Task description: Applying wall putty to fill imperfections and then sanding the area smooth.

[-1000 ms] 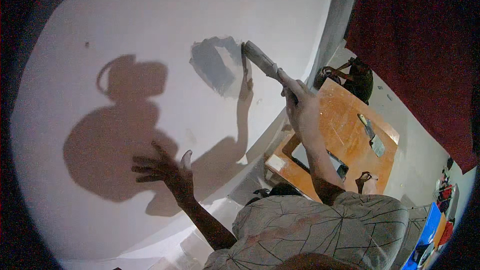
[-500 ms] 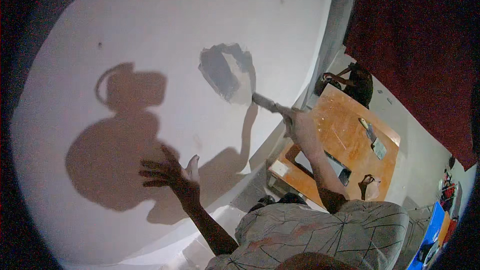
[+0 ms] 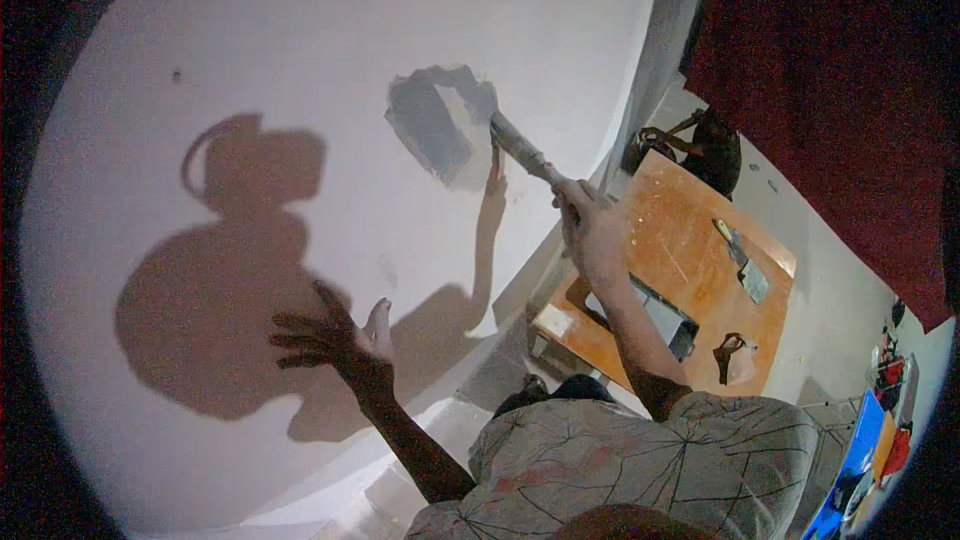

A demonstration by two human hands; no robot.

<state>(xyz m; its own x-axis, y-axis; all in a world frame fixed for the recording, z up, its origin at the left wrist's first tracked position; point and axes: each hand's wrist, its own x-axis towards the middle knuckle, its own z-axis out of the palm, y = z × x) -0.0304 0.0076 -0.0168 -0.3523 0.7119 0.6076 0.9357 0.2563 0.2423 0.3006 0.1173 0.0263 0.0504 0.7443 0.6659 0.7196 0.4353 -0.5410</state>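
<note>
With our hands apart, our right hand (image 3: 592,225), clasped around the grey tool (image 3: 520,150), has brought it back up to the grey patch's (image 3: 425,127) right edge, seemingly resuming work there, while our empty left hand (image 3: 345,342) spreads near the wall (image 3: 300,20)

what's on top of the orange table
A putty knife, a black-rimmed tray, a small white square and a pale-and-dark item I can't identify. The right forearm hides part of the tray.

From R hand (image 3: 592,227), can pass along open wall (image 3: 330,30) approx. 9 to 12 o'clock. Blocked at 4 o'clock by table (image 3: 680,238), w/ scraper (image 3: 747,270) nr 3 and dark-rimmed tray (image 3: 684,339) nr 5; also by co-worker (image 3: 715,153) at 2, L hand (image 3: 347,342) at 8.
</note>
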